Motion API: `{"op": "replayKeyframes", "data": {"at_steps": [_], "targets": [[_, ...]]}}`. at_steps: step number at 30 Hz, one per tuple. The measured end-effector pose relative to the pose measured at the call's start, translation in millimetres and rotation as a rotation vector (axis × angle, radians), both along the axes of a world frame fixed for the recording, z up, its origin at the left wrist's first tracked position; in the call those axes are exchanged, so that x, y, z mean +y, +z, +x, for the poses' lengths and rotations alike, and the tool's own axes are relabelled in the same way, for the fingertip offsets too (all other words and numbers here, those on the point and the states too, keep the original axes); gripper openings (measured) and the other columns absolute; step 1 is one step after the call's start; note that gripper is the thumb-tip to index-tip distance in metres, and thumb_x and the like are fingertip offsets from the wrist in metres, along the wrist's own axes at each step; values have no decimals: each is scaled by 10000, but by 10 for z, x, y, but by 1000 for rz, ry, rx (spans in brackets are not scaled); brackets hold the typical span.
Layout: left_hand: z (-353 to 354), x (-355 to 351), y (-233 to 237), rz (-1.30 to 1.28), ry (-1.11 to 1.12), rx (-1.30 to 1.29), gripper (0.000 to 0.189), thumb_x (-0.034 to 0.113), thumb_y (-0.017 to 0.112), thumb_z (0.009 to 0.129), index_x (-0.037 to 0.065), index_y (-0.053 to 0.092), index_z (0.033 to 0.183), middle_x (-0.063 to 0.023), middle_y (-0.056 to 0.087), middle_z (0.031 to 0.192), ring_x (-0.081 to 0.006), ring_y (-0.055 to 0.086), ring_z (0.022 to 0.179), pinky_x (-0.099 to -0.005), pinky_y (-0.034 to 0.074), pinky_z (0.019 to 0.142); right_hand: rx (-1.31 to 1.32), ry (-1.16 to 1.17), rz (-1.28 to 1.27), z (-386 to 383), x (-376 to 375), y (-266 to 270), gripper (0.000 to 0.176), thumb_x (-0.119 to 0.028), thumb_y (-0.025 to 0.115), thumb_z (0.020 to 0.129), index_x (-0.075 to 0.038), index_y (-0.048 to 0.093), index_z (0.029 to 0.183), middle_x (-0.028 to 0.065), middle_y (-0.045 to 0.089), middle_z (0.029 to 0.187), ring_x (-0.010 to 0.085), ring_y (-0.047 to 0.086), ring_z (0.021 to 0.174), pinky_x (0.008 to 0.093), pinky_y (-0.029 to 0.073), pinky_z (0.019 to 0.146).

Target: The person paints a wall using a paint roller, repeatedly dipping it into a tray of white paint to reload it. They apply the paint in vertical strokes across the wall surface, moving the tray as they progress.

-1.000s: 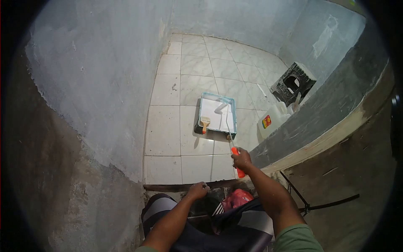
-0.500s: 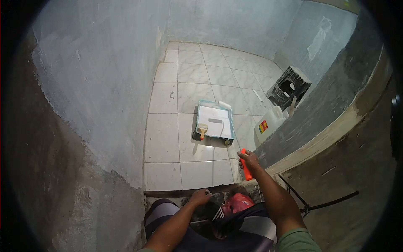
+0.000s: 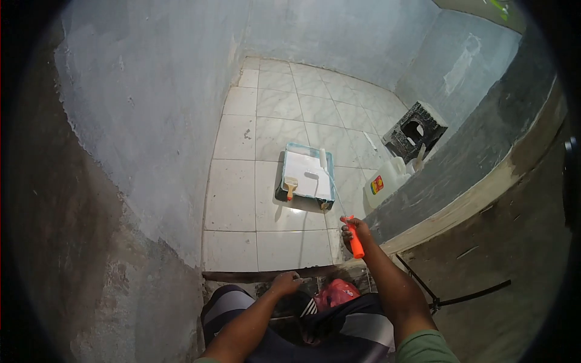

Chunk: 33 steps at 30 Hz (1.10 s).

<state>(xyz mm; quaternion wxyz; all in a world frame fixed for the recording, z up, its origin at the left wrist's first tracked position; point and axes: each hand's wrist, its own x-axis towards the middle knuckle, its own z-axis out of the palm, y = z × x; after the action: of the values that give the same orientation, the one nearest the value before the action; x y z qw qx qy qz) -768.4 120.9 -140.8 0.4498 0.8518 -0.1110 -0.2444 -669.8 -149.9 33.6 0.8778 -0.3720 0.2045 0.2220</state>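
My right hand (image 3: pixel 356 235) is closed around the orange handle of a paint roller (image 3: pixel 357 247). A thin wire frame runs from the handle up to the white roller sleeve (image 3: pixel 323 158), which is over the right side of a paint tray (image 3: pixel 290 147). White paint (image 3: pixel 302 166) covers much of the tray's inside. A flat paintbrush (image 3: pixel 290 187) with an orange-tipped handle rests across the tray's near left edge. Close to my knees, my left hand (image 3: pixel 287 282) has its fingers curled in, and nothing shows in it.
A white plastic jug (image 3: pixel 385 181) with a colourful label stands by the low wall on the right. Behind it is a paint-spattered block-like stand (image 3: pixel 416 130). Grey walls enclose the tiled floor (image 3: pixel 233 199). A red bag-like thing (image 3: pixel 337 293) lies between my legs.
The roller sleeve has swung left and turned more upright, from the tray's far right corner to over its right side. My left hand stays near my knees.
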Motion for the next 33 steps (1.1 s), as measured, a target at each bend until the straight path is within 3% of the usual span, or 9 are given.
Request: {"op": "replayKeyframes", "data": {"at_steps": [16, 23, 26, 28, 29, 30, 32, 33], "targets": [[53, 96, 51, 69, 32, 30, 431, 442, 618, 863, 85, 707, 1087, -187, 709, 1084, -382, 652, 1065, -473, 496, 956, 35, 47, 188, 206, 69, 22, 262, -204, 554, 932, -67, 506, 1151, 41, 521, 723, 108, 489, 496, 210, 457, 419], [91, 151, -47, 51, 23, 48, 460, 458, 619, 890, 70, 686, 1129, -224, 688, 1126, -396, 641, 1090, -467, 496, 949, 43, 108, 19, 288, 100, -48, 256, -209, 562, 929, -85, 505, 1145, 35, 533, 700, 108, 487, 481, 224, 448, 417], [67, 137, 15, 58, 63, 34, 412, 436, 633, 877, 87, 700, 1085, -174, 716, 1060, -377, 656, 1053, -467, 501, 942, -7, 125, -146, 242, 200, 299, 245, -183, 588, 903, -97, 518, 1122, 35, 535, 705, 121, 493, 488, 258, 449, 438], [71, 146, 26, 66, 64, 29, 414, 432, 632, 874, 83, 699, 1086, -178, 713, 1064, -378, 653, 1058, -472, 500, 939, -168, 66, -584, 177, 326, 430, 228, -164, 598, 883, -110, 534, 1095, 32, 514, 703, 120, 487, 497, 270, 449, 461], [73, 152, 34, 66, 63, 31, 414, 432, 632, 874, 83, 699, 1086, -178, 713, 1064, -378, 653, 1058, -472, 500, 939, -213, 108, -781, 169, 321, 409, 283, -180, 620, 853, -85, 561, 1112, 119, 615, 789, 232, 623, 624, 370, 537, 591], [73, 162, 41, 68, 54, 40, 418, 434, 628, 873, 81, 699, 1086, -180, 711, 1071, -380, 651, 1063, -477, 497, 941, -211, 108, -781, 168, 291, 286, 283, -180, 620, 853, -85, 561, 1112, 119, 615, 789, 232, 623, 624, 370, 537, 591], [60, 178, 47, 76, 43, 50, 421, 436, 625, 873, 80, 698, 1085, -182, 709, 1079, -381, 648, 1067, -481, 495, 944, -410, 152, -1693, 183, 197, -63, 382, -205, 644, 826, -51, 566, 1166, 230, 685, 973, 374, 689, 892, 466, 557, 799], [59, 184, 49, 76, 42, 45, 426, 440, 621, 872, 79, 700, 1084, -186, 707, 1088, -383, 647, 1071, -482, 492, 949, -456, 236, -1933, 47, 290, 138, 473, -149, 639, 822, -8, 561, 1267, 281, 671, 1073, 405, 679, 990, 491, 537, 851]]}}
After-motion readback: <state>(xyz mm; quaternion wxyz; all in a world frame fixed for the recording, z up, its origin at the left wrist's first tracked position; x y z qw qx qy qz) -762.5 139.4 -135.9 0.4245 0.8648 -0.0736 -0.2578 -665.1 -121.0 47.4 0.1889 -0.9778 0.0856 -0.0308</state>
